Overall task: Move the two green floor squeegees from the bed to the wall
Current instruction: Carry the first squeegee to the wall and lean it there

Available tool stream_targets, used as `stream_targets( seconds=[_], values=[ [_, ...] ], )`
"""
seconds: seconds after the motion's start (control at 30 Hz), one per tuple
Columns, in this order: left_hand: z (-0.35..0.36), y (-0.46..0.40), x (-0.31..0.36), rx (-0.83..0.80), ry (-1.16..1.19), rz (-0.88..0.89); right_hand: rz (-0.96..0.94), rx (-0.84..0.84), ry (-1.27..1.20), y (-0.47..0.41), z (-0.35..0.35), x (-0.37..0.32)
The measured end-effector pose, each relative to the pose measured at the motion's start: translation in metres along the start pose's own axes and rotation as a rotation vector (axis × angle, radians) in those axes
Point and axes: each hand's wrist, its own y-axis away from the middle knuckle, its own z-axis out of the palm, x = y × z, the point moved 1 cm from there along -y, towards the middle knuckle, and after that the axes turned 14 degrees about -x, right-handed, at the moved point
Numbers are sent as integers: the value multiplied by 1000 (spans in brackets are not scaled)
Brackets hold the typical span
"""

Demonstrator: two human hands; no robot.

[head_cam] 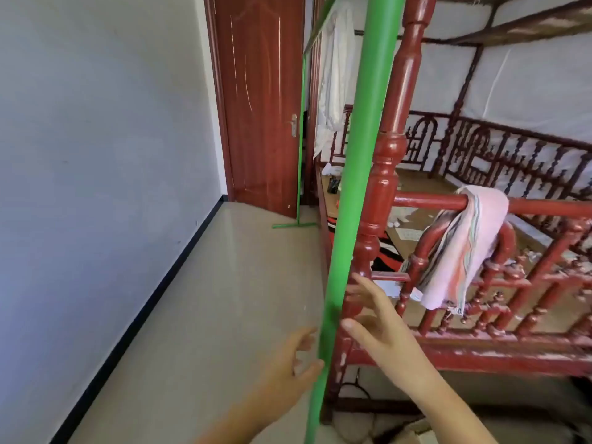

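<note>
Two green floor squeegees are standing in view. The near squeegee [349, 193] is showing only its thick green handle, which is running almost upright through the middle of the scene and leaning against the near red bedpost [389, 174] of the bed [480, 357]; its head is out of sight. The far squeegee [300, 136] is standing thin and upright beside the far end of the bed, just in front of the red door [259, 100], with its green crossbar resting on the pale floor [205, 299].

Two bare hands are reaching in from the near edge. The left hand [288, 357] is hanging just left of the near handle with its grip loosely open — the thumb tip is at the handle's edge, though contact is unclear. The right hand [378, 328] is spreading its fingers wide on the right side, between handle and bedpost, closed on nothing.

One pink striped towel [464, 248] is draping over the bed's rail on the right. One white cloth [333, 72] is hanging at the far end. The grey wall [96, 149] is filling the left side, well apart from both squeegees.
</note>
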Motion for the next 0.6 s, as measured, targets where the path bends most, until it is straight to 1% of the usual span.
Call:
stream_targets(
  seconds=[0.07,0.13,0.23,0.3,0.5,0.6],
  values=[
    [5,-12,8,-65,39,-47,-8,-69,23,-13,5,-5],
    [13,-22,8,-71,103,-100,7,-108,30,-21,9,-7],
    [23,-24,-3,-26,170,-167,-3,-85,22,-26,11,-4],
    [25,-25,-7,-4,188,-154,-8,-88,7,-28,12,-5],
    [14,-6,-12,72,143,-157,-46,-139,-16,-37,32,-12],
    [0,11,-20,149,83,-182,-77,-198,-47,-44,52,-20]
  ],
)
